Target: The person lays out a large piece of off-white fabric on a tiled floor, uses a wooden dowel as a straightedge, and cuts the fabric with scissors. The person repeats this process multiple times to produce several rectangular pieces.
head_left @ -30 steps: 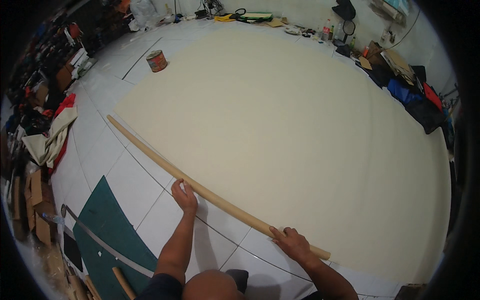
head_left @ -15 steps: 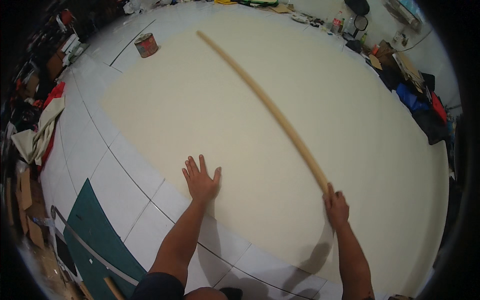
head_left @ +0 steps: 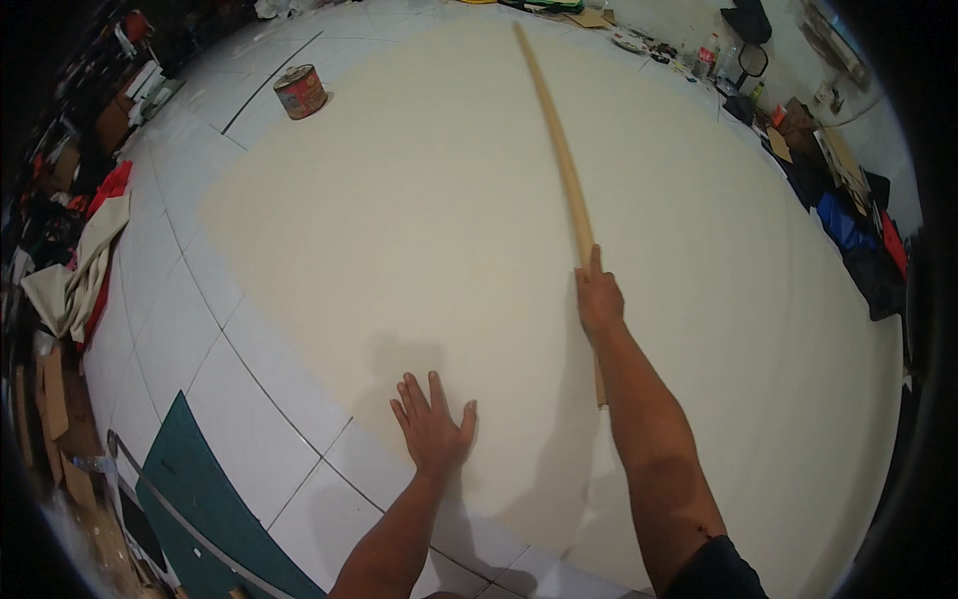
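A wide cream sheet (head_left: 399,220) lies spread over the white tiled floor. My left hand (head_left: 434,434) rests palm down near its near left edge, fingers spread, holding nothing. My right hand (head_left: 601,301) is wrapped round a long tan pole (head_left: 562,150), with one digit pointing forward along it. The pole runs from beside my right forearm to the far side of the sheet. A short stretch of it, with its near end, shows behind the hand.
A rusty red can (head_left: 300,92) stands at the sheet's far left corner. A green mat (head_left: 205,504) with a metal ruler (head_left: 190,529) on it lies at the lower left. Fabric and cardboard line the left side; bottles (head_left: 707,58) and bags (head_left: 846,222) line the right wall.
My right hand has moved forward and left, and now grips the pole farther from its near end. The pole's far end has swung right. My left hand stays flat as the view shifts.
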`<state>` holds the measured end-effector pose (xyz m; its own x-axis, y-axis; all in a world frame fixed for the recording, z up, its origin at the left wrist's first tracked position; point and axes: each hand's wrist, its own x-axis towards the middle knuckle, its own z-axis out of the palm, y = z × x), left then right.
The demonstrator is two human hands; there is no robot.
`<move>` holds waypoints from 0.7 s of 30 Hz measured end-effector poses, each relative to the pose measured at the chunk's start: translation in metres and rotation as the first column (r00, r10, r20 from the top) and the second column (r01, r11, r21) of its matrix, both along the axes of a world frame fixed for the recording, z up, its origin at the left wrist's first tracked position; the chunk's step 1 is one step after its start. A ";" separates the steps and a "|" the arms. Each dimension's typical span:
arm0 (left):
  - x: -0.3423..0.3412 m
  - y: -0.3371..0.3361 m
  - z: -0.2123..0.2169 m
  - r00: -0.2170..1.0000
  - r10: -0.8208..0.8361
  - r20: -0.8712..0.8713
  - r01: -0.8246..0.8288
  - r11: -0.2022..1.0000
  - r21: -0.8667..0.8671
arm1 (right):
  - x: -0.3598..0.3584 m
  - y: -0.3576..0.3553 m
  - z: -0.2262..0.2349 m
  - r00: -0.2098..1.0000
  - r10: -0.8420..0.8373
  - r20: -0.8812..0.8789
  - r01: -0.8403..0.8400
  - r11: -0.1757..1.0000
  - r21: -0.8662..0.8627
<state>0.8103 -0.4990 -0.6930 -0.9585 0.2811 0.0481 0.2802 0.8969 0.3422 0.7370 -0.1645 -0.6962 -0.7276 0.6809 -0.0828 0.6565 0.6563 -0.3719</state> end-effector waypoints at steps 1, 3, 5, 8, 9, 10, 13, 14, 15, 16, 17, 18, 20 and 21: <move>-0.001 -0.003 0.001 1.000 0.012 0.012 -0.011 1.000 -0.003 | -0.016 -0.017 0.004 0.999 0.025 0.035 -0.025 1.000 -0.006; -0.002 -0.002 0.001 0.999 0.012 0.038 -0.012 1.000 0.003 | -0.046 -0.031 0.011 0.995 0.099 0.012 -0.099 0.995 -0.034; -0.004 0.000 0.002 0.998 0.009 0.054 -0.010 1.000 0.011 | -0.074 -0.039 0.020 0.989 0.145 -0.004 -0.145 0.988 -0.052; -0.005 -0.001 -0.001 0.999 0.016 0.052 -0.016 1.000 0.005 | -0.099 -0.034 0.026 0.990 0.142 0.000 -0.142 0.989 -0.043; -0.006 -0.001 -0.002 0.999 0.018 0.047 -0.018 1.000 -0.001 | -0.101 -0.026 0.025 0.992 0.125 0.000 -0.124 0.992 -0.031; -0.006 -0.002 -0.003 0.998 0.021 0.055 -0.021 1.000 -0.007 | -0.104 -0.019 0.023 0.994 0.110 0.001 -0.110 0.994 -0.017; -0.007 -0.004 -0.003 0.997 0.024 0.070 -0.023 0.999 -0.026 | -0.091 0.003 0.016 0.998 0.039 0.043 -0.041 0.998 0.047; -0.007 -0.004 -0.002 0.997 0.021 0.068 -0.019 0.999 -0.032 | -0.085 0.007 0.013 0.997 0.017 0.076 -0.023 0.996 0.081; -0.007 -0.004 -0.002 0.998 0.016 0.066 -0.013 0.999 -0.037 | -0.086 0.010 0.009 0.998 0.018 0.055 -0.023 0.996 0.090; -0.006 -0.003 -0.004 0.999 0.014 0.048 -0.012 0.999 -0.043 | -0.083 0.011 0.006 0.999 0.010 0.040 -0.014 0.995 0.096; -0.006 -0.001 -0.008 1.000 0.007 0.030 -0.005 0.999 -0.047 | -0.078 0.012 0.004 1.000 -0.001 0.025 -0.002 0.995 0.104; -0.005 0.000 -0.010 1.000 -0.006 0.012 0.006 0.999 -0.049 | -0.072 0.008 -0.002 1.000 0.009 0.020 -0.011 0.995 0.098; -0.002 0.004 -0.007 0.998 -0.021 0.063 0.024 0.999 -0.045 | -0.048 -0.001 -0.004 1.000 0.020 -0.007 -0.019 0.996 0.085; -0.004 0.007 -0.005 0.996 -0.026 0.080 0.029 0.999 -0.040 | -0.032 -0.009 -0.003 1.000 0.013 0.000 -0.013 0.996 0.090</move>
